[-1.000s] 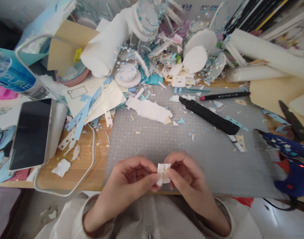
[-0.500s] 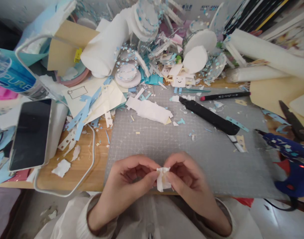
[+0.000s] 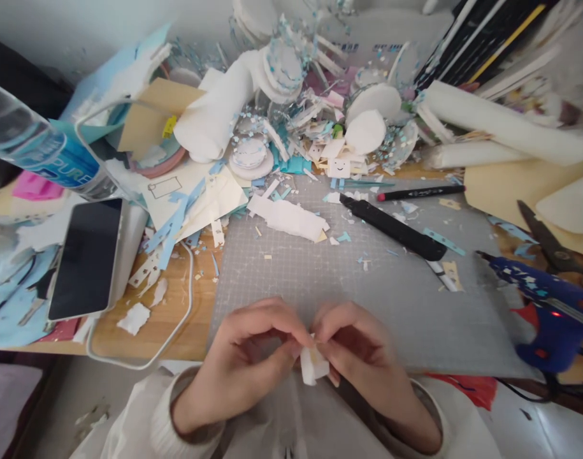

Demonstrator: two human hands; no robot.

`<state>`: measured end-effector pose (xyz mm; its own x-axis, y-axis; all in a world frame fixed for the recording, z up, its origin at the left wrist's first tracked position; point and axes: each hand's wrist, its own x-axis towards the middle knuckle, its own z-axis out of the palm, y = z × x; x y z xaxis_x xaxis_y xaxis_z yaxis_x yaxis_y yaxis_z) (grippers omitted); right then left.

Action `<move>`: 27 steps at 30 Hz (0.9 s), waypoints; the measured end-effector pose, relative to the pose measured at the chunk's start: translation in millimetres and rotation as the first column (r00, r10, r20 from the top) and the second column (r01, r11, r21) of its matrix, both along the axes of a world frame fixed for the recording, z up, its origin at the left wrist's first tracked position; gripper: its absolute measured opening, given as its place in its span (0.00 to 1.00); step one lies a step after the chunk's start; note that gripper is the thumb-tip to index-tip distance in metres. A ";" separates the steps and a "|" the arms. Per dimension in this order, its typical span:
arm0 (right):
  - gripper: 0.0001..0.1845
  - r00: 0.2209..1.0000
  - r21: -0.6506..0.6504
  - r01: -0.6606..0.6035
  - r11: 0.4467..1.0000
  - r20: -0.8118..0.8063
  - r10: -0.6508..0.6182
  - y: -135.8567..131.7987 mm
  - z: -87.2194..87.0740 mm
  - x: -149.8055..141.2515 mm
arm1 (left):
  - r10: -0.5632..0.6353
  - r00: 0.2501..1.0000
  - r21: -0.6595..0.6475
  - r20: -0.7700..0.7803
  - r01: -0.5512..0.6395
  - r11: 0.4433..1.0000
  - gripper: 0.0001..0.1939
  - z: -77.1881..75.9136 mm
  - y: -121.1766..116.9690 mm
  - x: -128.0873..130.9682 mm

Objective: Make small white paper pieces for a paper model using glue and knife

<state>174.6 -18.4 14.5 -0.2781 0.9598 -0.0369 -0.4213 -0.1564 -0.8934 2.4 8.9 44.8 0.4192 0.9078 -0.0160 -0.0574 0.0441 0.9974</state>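
A small piece of white paper [image 3: 314, 368], with a yellowish patch near its top, is pinched between my two hands at the near edge of the grey cutting mat [image 3: 291, 274]. My left hand [image 3: 257, 357] grips its upper left part with thumb and forefinger. From the other side, my right hand [image 3: 360, 357] holds its upper right part the same way. Fingertips cover the top of the paper. Farther up the mat lies a larger folded white paper piece [image 3: 291, 217]. Behind it stands a small white paper figure with a smiling face [image 3: 339, 167].
A black utility knife [image 3: 396, 229] and a marker [image 3: 422, 192] lie on the mat. To the right are a blue glue gun [image 3: 534, 306] with a red light and scissors [image 3: 554, 245]. At left are a phone [image 3: 88, 255], a white cable [image 3: 188, 306] and a water bottle [image 3: 52, 150].
The paper piece has dropped slightly and tilted between my fingers. My left forefinger now reaches farther over its top. The camera view has shifted a little.
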 end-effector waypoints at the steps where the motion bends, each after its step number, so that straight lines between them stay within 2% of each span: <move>1: 0.05 1.000 0.021 0.000 1.000 0.012 0.000 -1.2 2.0 0.3 | -0.015 1.000 -0.001 0.007 0.015 1.000 0.07 1.7 -1.0 -1.6; 5: 0.07 0.993 0.146 0.008 0.989 0.116 -0.026 -9.4 6.2 3.3 | -0.055 0.998 0.027 0.018 0.055 0.998 0.07 7.7 -7.0 -5.6; 8: 0.10 0.961 0.299 -0.002 0.954 0.265 -0.080 -15.3 8.3 6.6 | -0.038 0.999 0.039 0.022 0.037 0.999 0.05 10.1 -14.7 -4.7; 13: 0.13 0.858 0.573 -0.074 0.816 0.454 -0.241 -21.1 19.3 11.3 | 0.035 0.999 -0.104 -0.015 -0.037 0.994 0.03 12.9 -29.3 -2.4; 16: 0.16 0.805 0.674 -0.141 0.725 0.504 -0.312 -24.9 24.0 13.8 | 0.004 0.994 -0.124 -0.107 -0.018 0.992 0.05 16.7 -36.0 -4.4; 19: 0.19 0.767 0.714 -0.204 0.670 0.541 -0.344 -29.5 24.3 15.1 | 0.006 0.976 -0.003 -0.216 -0.007 1.000 0.07 21.9 -41.2 -6.9; 22: 0.21 0.766 0.746 -0.201 0.635 0.524 -0.372 -34.9 24.6 15.2 | 0.083 0.961 0.217 -0.262 -0.025 0.976 0.05 26.6 -44.9 -9.3; 23: 0.22 0.770 0.759 -0.170 0.628 0.500 -0.396 -36.8 25.3 15.1 | 0.128 0.958 0.324 -0.255 -0.040 0.945 0.04 28.0 -45.9 -10.5; 24: 0.22 0.772 0.771 -0.125 0.624 0.471 -0.427 -38.8 26.6 15.0 | 0.182 0.952 0.450 -0.245 -0.055 0.891 0.03 29.4 -46.8 -12.1; 25: 0.23 0.768 0.784 -0.069 0.617 0.436 -0.469 -40.5 28.3 14.9 | 0.241 0.942 0.585 -0.233 -0.062 0.809 0.06 30.8 -48.0 -14.1; 27: 0.23 0.730 0.822 0.023 0.569 0.375 -0.571 -42.9 33.1 14.2 | 0.358 0.911 0.819 -0.204 -0.041 0.572 0.09 33.0 -52.1 -19.2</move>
